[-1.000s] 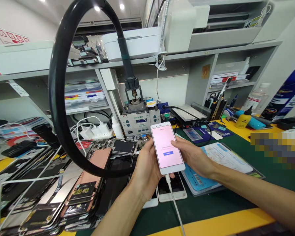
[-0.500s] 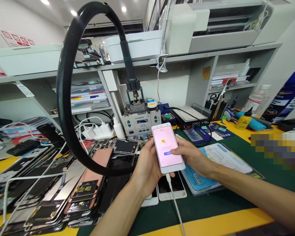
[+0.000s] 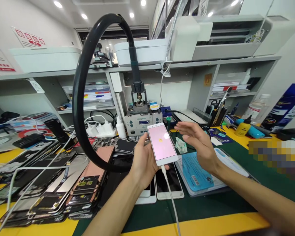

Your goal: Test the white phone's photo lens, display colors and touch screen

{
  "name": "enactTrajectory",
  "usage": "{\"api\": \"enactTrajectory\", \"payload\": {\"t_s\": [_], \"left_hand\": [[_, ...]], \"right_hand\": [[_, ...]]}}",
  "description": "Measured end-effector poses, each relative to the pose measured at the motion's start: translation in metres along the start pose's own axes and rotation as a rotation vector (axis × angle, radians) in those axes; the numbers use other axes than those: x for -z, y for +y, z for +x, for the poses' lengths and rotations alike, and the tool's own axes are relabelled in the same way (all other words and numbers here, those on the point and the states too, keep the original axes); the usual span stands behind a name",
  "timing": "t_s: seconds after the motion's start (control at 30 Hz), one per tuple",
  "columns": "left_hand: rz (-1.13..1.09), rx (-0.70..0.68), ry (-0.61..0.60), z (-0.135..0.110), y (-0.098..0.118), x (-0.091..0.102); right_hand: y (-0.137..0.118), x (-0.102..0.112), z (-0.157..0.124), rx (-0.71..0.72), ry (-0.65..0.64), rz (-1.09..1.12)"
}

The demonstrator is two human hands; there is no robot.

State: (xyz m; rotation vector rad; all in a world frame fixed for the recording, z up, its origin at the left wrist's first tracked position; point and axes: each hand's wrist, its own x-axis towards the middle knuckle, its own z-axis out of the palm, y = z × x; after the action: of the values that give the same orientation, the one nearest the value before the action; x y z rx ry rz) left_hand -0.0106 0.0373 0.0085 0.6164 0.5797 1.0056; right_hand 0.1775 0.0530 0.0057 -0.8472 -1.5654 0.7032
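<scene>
A white smartphone with a lit pink screen rests in my left hand, whose fingers wrap behind it. A small yellow icon shows near the middle of the screen. From the phone's lower end a white charging cable runs down toward the front edge. My right hand hovers to the right of the phone, apart from it, fingers stretched out and holding nothing. Beneath the phone, another white phone with a dark screen lies on the green mat. Below my right hand is a blue-and-white plastic packet.
Stacks of phone parts cover the left side. A thick black hose arches over them from a hot air station. A yellow bottle and a blue box stand at right. Shelving holds a printer above.
My right hand has left the phone's screen and moved up and away, its fingers opening. The screen now shows a plain pink page with a small icon. The camera view has tilted up.
</scene>
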Motion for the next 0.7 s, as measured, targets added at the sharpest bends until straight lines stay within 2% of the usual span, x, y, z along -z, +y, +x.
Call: {"api": "enactTrajectory", "payload": {"t_s": [0.13, 0.27, 0.43, 0.57, 0.7], "left_hand": [[-0.043, -0.043, 0.002, 0.004, 0.003, 0.006], [-0.070, -0.077, 0.065, 0.004, 0.004, 0.011], [-0.173, -0.077, -0.059, 0.002, 0.002, 0.011], [-0.138, 0.021, -0.062, 0.004, -0.007, 0.009], [-0.053, -0.037, -0.049, 0.008, -0.024, 0.004]], "right_hand": [[-0.004, 0.000, -0.009, 0.234, 0.003, -0.149], [-0.006, -0.008, -0.020, 0.365, -0.126, -0.255], [-0.011, -0.016, -0.032, 0.606, -0.252, -0.410], [-0.015, -0.019, -0.037, 0.664, -0.288, -0.470], [-0.017, -0.017, -0.036, 0.660, -0.296, -0.506]]}}
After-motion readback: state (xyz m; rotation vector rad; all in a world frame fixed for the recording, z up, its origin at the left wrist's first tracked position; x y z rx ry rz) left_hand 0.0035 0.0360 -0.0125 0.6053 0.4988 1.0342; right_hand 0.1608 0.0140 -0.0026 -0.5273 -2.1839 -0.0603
